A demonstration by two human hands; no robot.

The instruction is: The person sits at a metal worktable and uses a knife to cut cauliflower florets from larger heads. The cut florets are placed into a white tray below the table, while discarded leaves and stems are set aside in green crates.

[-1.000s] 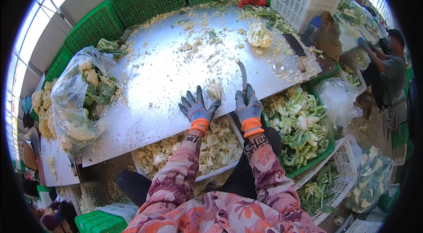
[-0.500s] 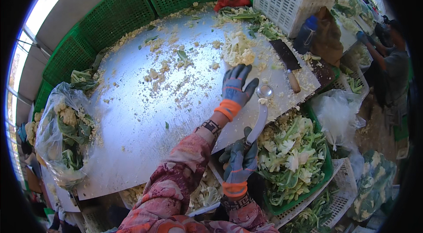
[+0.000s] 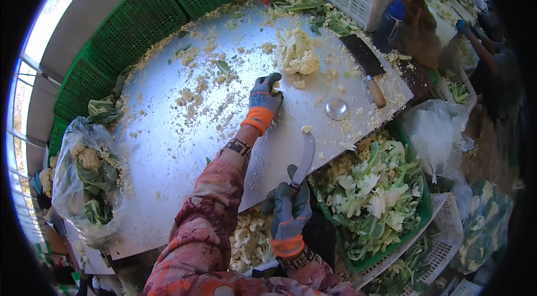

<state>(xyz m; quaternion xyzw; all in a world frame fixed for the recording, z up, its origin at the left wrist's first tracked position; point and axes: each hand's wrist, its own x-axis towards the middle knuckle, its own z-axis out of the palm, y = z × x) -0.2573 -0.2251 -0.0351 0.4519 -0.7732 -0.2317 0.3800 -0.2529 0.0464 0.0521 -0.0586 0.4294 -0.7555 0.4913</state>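
Note:
My left hand (image 3: pixel 265 96), in a grey glove with an orange cuff, is on the metal table (image 3: pixel 184 184) with its fingers curled in. A small pale bit shows by its fingertips, too hidden to name. Just beyond it lies a cut chunk of cauliflower (image 3: pixel 296 52), apart from the fingers. Lower down, at the table's near edge, my right hand (image 3: pixel 291 209) grips a knife with a curved blade (image 3: pixel 306 156). A small cauliflower crumb (image 3: pixel 306 128) sits at the blade's tip.
A cleaver (image 3: pixel 363 58) and a round metal lid (image 3: pixel 337 108) lie at the right. Below them stands a green crate of leaf trimmings (image 3: pixel 375 195). Cauliflower florets (image 3: pixel 251 240) fill a container under the near edge. A plastic bag (image 3: pixel 84 178) stands left; a co-worker (image 3: pixel 495 61) is far right.
My left hand has drawn back left and nearer from the cauliflower chunk, and its fingers have curled. The knife in my right hand has shifted left, off the metal lid.

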